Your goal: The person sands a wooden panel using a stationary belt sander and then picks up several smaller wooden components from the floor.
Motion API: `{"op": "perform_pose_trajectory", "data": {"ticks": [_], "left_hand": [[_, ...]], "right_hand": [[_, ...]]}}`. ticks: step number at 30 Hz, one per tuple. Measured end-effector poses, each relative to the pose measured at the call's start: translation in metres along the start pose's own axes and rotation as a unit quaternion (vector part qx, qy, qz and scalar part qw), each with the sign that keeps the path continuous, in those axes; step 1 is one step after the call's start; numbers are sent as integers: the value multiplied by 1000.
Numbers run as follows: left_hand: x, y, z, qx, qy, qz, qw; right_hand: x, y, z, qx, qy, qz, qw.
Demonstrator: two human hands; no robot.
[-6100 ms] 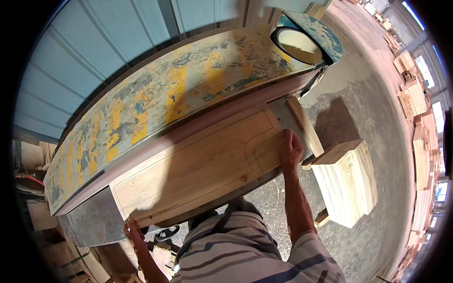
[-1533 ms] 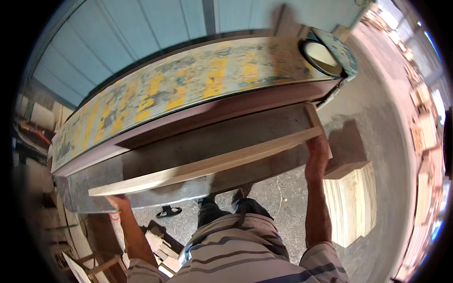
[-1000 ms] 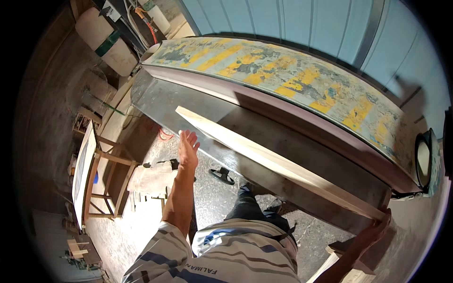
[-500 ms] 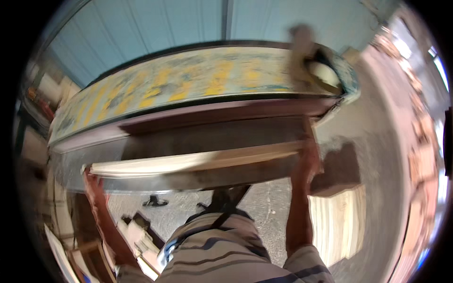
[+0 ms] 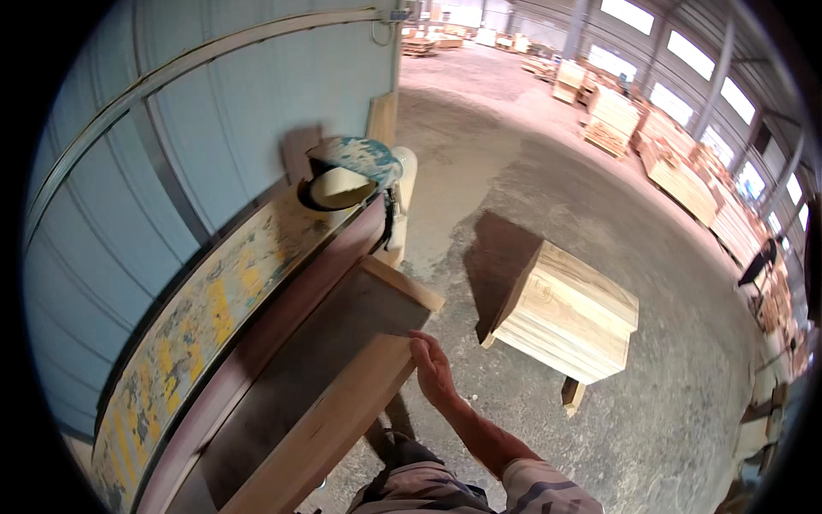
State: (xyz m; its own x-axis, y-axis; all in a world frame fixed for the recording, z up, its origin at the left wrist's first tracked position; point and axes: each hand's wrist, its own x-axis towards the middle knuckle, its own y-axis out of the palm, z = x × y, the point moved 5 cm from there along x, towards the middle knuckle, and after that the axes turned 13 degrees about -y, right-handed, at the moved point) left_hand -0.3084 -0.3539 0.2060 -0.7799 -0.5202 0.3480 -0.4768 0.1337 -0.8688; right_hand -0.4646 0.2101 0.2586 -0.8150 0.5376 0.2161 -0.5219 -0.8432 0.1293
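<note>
Holding far end: right hand (image 5: 435, 367), grip clamped on wooden board (image 5: 330, 420), tilted over grey tabletop (image 5: 381, 304). Left hand out of view; its grip cannot be told. Wood stack (image 5: 569, 313) on floor (image 5: 685, 343), right.

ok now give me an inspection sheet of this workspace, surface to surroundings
Surface: dark grey metal bed beside pink upright band, wooden strip across far end
Job's things: long pale wooden board along the bed, contact unclear
Clutter: stack of pale wooden boards, short wooden block beneath
Hands: right hand holds the board's far end; left hand not in view
Cables: none clear enough to tell
Surroundings: light blue metal wall at left, timber stacks and a dark-clothed person far right
</note>
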Motion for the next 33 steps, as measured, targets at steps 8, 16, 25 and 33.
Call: {"op": "perform_pose_trajectory", "data": {"ticks": [8,16,25,33], "left_hand": [[19,70,-147,-35,105,162,981],[32,94,-178,-7,153,181,972],[42,108,-210,4,187,202,961],[49,115,-211,2,181,217,959]], "right_hand": [[-25,-23,-41,30,72,-41,996],[-51,-36,-71,-43,122,-70,989],[-65,-33,-130,-55,84,-81,992],[-56,-23,-128,-89,56,-100,989]]}}
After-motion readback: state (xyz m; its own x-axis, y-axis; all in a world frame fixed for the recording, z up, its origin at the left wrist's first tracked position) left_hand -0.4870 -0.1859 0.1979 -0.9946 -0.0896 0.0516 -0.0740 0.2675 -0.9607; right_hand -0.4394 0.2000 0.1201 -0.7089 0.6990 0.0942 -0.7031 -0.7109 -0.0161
